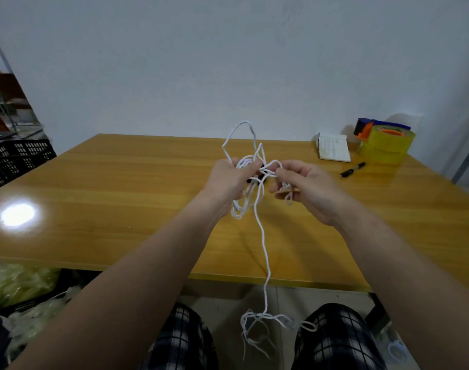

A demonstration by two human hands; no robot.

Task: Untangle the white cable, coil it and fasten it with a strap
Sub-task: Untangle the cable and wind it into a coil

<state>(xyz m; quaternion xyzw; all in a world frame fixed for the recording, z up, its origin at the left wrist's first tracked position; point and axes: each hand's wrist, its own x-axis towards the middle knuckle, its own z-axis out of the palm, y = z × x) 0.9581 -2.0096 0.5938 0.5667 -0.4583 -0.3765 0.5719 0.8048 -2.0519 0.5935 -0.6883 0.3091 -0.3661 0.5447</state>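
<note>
A thin white cable (262, 236) is held up above the wooden table (121, 196). My left hand (228, 182) grips a bunch of its loops, and one long loop sticks up above the hand. My right hand (303, 188) pinches a strand of the tangle between thumb and fingers, close beside the left hand. Something small and black (260, 178) shows between the two hands; I cannot tell what it is. One strand hangs down past the table's front edge to a loose tangle (265, 329) between my knees.
At the table's far right stand a yellow tape roll in a dispenser (385, 142), a white booklet (333, 148) and a black marker (352, 170). A black crate (17, 158) sits left of the table. Plastic bags (22, 284) lie on the floor at lower left.
</note>
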